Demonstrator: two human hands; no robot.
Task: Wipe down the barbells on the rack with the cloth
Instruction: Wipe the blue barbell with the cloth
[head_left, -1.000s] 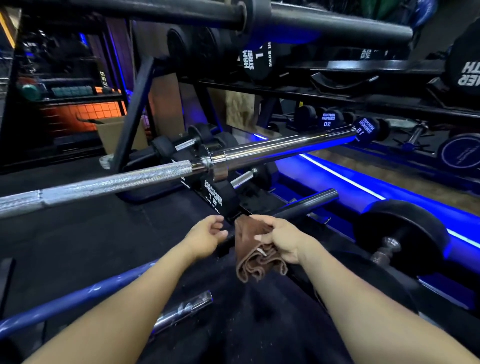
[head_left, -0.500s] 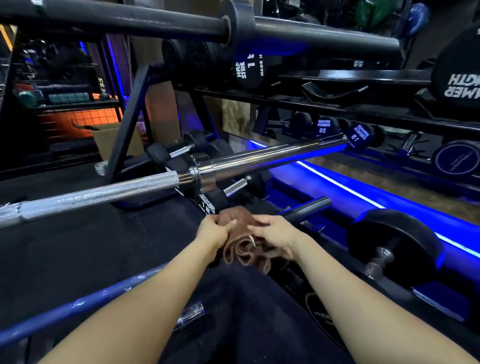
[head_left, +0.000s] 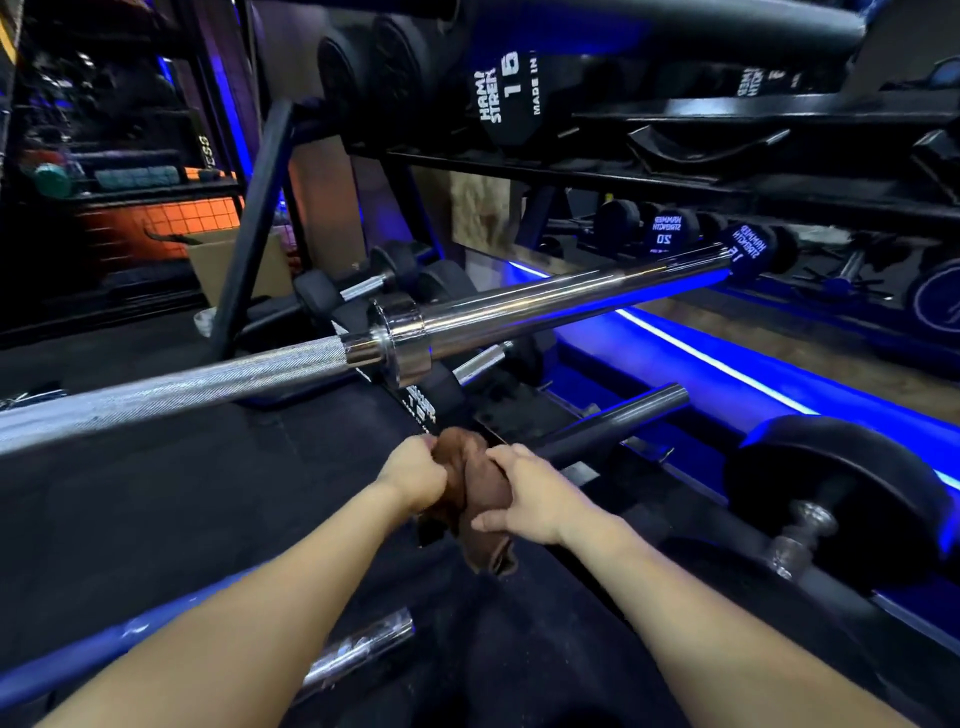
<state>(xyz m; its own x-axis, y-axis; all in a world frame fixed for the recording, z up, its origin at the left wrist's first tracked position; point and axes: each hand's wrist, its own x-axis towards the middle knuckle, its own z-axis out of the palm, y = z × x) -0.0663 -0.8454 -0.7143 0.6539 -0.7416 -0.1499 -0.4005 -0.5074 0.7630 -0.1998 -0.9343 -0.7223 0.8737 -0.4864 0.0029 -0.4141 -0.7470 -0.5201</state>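
Brown cloth (head_left: 480, 488), bunched into a thick roll, sits between both hands low in the middle of the view. The left hand (head_left: 413, 475) has its fingers curled round the cloth's upper left part, and the right hand (head_left: 530, 499) wraps its fingers over the top with the thumb pinching the lower side. A loose tail of the cloth hangs below the hands. The cloth lies against the near end of a dark barbell (head_left: 618, 423) that runs up and to the right from the hands; whether it wraps right round the bar I cannot tell.

White lettering is readable on the black dumbbells. One on the upper shelf (head_left: 506, 88) reads "HAMM STREN", "16" and "MADE IN", cut off at the edges. Further back, a dumbbell end (head_left: 666, 228) reads "HAMMER STRENGTH 20", and another (head_left: 748, 247), just behind the tip of the chrome barbell (head_left: 519, 312), reads "HAMMER STRENGTH" with a number that looks like 15. The chrome barbell crosses the view above the hands, knurled on its left part and smooth on its sleeve.

The floor is dark rubber matting (head_left: 156, 493). A bright blue light strip (head_left: 727, 369) runs along the base at the right beside a large black dumbbell (head_left: 831, 488). An orange tiled wall (head_left: 166, 221) glows at the far left behind a cardboard box (head_left: 234, 265).
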